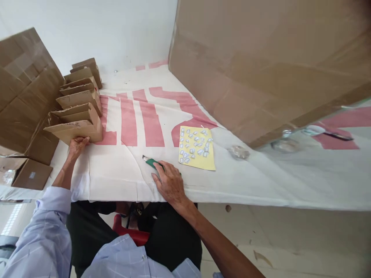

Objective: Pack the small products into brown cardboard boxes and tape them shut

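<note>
Box (pixel 78 129): brown cardboard, open-topped, upright, dark marks on near flap, on left side of desk (pixel 116 173). Left hand (pixel 77 146) against its near lower edge; cannot tell whether grip clamps it. Knife (pixel 150 162): green body, blade out, on desk; right hand (pixel 171 181) over it, grip closed round handle. More open boxes (pixel 79 96) in row behind first. Large carton (pixel 29 92) left of row. Yellow sheet (pixel 210 162) with whitish pieces right of knife. Huge carton (pixel 261 69) blocks view of desk's far right.
</note>
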Demonstrator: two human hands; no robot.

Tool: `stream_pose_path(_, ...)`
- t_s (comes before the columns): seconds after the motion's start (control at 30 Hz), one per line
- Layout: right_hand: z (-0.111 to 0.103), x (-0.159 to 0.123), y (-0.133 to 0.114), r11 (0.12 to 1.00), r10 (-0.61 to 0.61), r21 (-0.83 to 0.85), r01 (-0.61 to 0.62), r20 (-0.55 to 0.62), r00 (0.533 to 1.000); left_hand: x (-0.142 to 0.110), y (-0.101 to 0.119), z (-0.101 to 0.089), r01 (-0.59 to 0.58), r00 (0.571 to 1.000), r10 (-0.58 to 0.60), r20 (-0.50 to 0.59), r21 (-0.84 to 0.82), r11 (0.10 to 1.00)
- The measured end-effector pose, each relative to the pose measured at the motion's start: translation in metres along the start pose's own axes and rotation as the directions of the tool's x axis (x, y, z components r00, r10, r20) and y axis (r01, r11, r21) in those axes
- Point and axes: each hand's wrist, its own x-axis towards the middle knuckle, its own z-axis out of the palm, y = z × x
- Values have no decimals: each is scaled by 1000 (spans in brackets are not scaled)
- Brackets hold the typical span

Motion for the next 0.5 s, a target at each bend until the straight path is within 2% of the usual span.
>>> stream_pose_path(0.27, -13, 1, -1, 997, 57, 48, -58, 30, 998, 48, 0, 17, 33, 998, -33, -51, -13, 999)
stream_pose_path(0.5, -21, 3, 0, 988, 126, 74, -133, 90, 988, 81, -8, 34, 25, 999, -28, -39, -61, 998)
